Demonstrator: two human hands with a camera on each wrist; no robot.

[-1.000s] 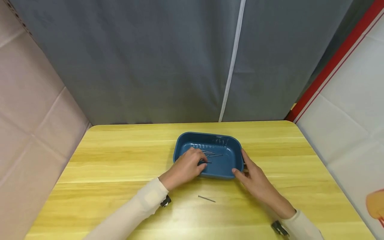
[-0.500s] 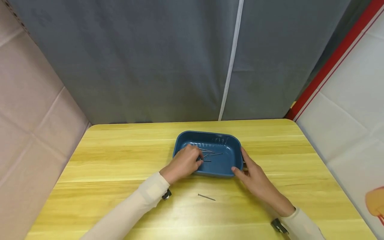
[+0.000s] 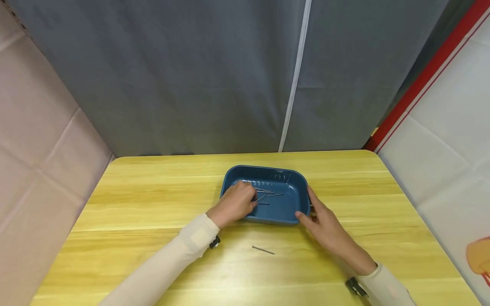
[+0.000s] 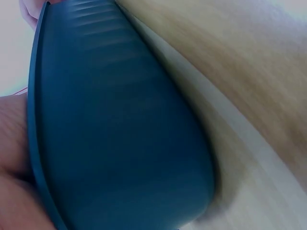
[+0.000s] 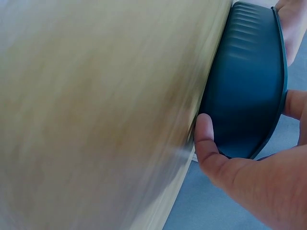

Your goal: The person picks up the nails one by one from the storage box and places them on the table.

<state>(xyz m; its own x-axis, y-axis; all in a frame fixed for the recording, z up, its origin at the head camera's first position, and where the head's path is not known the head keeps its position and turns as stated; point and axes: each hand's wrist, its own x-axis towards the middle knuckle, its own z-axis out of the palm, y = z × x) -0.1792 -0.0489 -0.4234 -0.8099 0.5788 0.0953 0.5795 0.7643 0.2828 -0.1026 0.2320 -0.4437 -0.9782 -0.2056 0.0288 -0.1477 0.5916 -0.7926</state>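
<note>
A dark blue rectangular tray [image 3: 285, 213] sits on the table with several thin metal nails [image 3: 275, 195] lying in it. My left hand [image 3: 235, 202] reaches over its near left rim, fingers bent down among the nails; I cannot tell whether they pinch one. In the left wrist view the tray's outer wall [image 4: 124, 120] hides those fingertips. My right hand [image 3: 325, 225] grips the tray's right end, thumb at the near corner and fingers along the far side. One loose nail [image 3: 263, 250] lies on the wood in front of the tray.
The light wooden table [image 3: 153, 182] ends at a grey curtain [image 3: 183, 85] behind. White panels stand to the left and right, the right one with a red border [image 3: 425, 76]. Dark wrist cameras [image 3: 356, 287] sit at both cuffs.
My left hand has moved slightly left and lower into the tray, and a nail it overlapped now shows beside the thumb. The right hand keeps its hold on the tray.
</note>
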